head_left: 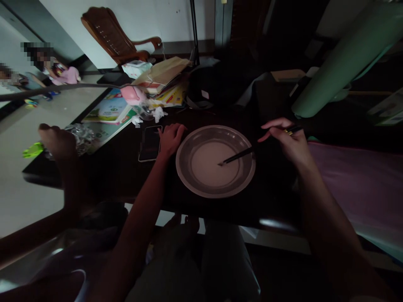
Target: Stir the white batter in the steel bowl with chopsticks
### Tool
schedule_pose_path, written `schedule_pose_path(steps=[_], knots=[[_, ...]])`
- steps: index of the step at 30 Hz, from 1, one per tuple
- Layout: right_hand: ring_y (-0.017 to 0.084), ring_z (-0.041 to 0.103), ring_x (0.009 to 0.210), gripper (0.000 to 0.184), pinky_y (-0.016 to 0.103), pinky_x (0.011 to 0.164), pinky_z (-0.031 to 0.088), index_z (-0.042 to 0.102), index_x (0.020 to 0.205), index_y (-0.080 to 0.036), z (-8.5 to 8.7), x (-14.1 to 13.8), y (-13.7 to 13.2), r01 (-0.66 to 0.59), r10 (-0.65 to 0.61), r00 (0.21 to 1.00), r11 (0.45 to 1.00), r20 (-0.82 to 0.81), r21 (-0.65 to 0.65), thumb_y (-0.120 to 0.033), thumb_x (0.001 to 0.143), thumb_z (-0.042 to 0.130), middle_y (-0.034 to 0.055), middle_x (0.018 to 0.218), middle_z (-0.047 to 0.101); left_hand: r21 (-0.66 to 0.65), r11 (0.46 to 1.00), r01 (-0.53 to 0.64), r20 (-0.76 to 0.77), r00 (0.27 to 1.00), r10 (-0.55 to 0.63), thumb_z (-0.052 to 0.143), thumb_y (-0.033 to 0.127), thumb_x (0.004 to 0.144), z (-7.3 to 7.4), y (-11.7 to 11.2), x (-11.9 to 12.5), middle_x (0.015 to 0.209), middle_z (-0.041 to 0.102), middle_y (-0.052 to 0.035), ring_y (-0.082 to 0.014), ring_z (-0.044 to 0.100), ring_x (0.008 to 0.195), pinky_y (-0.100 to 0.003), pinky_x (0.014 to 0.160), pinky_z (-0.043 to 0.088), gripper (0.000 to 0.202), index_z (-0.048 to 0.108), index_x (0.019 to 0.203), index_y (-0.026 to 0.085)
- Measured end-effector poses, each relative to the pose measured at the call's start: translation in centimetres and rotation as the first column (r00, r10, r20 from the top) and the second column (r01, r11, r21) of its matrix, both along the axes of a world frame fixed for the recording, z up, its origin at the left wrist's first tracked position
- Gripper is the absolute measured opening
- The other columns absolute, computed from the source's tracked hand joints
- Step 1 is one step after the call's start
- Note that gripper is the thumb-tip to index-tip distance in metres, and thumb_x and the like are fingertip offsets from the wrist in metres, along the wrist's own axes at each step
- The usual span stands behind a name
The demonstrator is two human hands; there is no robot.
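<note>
A round, shallow metal basin (217, 191) stands on the dark table with cloudy, pale liquid (208, 163) in it. My right hand (288, 138) is to the right of the basin, its fingers closed on a dark-handled brush (241, 155). The brush slants down to the left over the rim, with its tip at the liquid. Between the basin and a phone (150, 143), my left hand (171, 138) rests on the table, palm down, fingers stretched out. It holds nothing and lies close to the basin's left rim.
Another person's closed hand (59, 140) is raised at the left beside crumpled clear plastic (82, 136). Books (108, 107), a pink-lidded bottle (134, 95), tissues (159, 114) and a black bag (217, 86) lie behind. A green cylinder (340, 71) and pink cloth (355, 180) are at right.
</note>
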State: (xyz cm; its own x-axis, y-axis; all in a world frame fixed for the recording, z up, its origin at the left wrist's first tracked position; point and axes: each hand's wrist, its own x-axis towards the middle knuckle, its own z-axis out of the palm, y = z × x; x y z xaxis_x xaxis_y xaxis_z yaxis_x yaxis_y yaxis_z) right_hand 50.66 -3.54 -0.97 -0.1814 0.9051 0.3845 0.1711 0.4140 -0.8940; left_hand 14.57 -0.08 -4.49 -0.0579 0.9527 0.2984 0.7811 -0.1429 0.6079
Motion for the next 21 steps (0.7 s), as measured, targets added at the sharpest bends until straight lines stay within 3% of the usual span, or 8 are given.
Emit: schedule_pose_path(steps=[6,9,12,16,18,21], knots=[[0.023,0.072,0.075,0.018,0.042,0.077,0.054,0.072,0.095,-0.03,0.0,-1.1,-0.6,-0.098,0.1,0.994,0.994,0.046,-0.052,-0.044,0.09,0.062,-0.0002,0.075,0.075,0.018,0.994,-0.106,0.042,0.994,0.105,0.04,0.057,0.095,-0.5,0.8,-0.8,0.097,0.065,-0.0091,-0.0288,0.053,0.107,-0.047,0.106,0.028,0.046,0.066,0.084,0.021],[0.025,0.072,0.077,0.017,0.044,0.078,0.054,0.071,0.096,-0.031,0.0,-0.6,-0.4,-0.024,0.024,0.999,1.0,0.025,-0.016,-0.044,0.089,0.063,0.0001,0.075,0.075,0.071,0.992,-0.103,0.037,0.994,0.101,0.038,0.056,0.096,-0.6,0.6,-0.6,0.095,0.064,-0.0081,-0.0263,0.054,0.103,-0.042,0.103,0.032,0.047,0.065,0.083,0.021],[0.025,0.071,0.071,0.014,0.044,0.078,0.054,0.071,0.093,-0.033,-0.1,0.1,0.1,0.068,-0.067,0.998,0.998,-0.009,0.017,-0.044,0.089,0.063,-0.0004,0.07,0.072,0.062,0.998,0.002,0.161,0.987,-0.012,0.03,0.059,0.096,-0.6,0.2,0.1,0.089,0.064,-0.0063,-0.0219,0.056,0.094,-0.033,0.092,0.04,0.053,0.064,0.083,0.02],[0.023,0.071,0.07,0.016,0.043,0.074,0.055,0.071,0.094,-0.031,-0.4,-0.7,-0.2,-0.056,0.056,0.998,0.997,0.004,-0.045,-0.044,0.089,0.063,-0.0009,0.07,0.072,-0.088,0.977,0.194,0.368,0.918,-0.149,0.029,0.062,0.093,-0.8,-0.1,1.0,0.082,0.063,-0.0043,-0.0191,0.056,0.083,-0.029,0.079,0.043,0.056,0.061,0.079,0.019],[0.023,0.071,0.076,0.018,0.042,0.076,0.055,0.071,0.098,-0.03,-0.4,-1.2,-0.3,-0.092,0.094,0.995,0.994,0.039,-0.06,-0.044,0.09,0.062,0.0001,0.077,0.074,-0.102,0.97,0.222,0.387,0.907,-0.166,0.034,0.059,0.092,-0.9,0.0,1.1,0.08,0.062,-0.0035,-0.0186,0.055,0.082,-0.029,0.078,0.044,0.05,0.06,0.076,0.019],[0.022,0.071,0.08,0.017,0.039,0.079,0.053,0.071,0.099,-0.029,-0.3,-0.8,-0.2,-0.014,0.014,1.0,1.0,0.027,-0.011,-0.04,0.09,0.062,0.0007,0.079,0.074,-0.111,0.963,0.246,0.387,0.903,-0.186,0.039,0.05,0.09,-1.0,0.2,1.0,0.076,0.059,-0.0022,-0.0171,0.053,0.079,-0.027,0.075,0.044,0.041,0.058,0.072,0.019]])
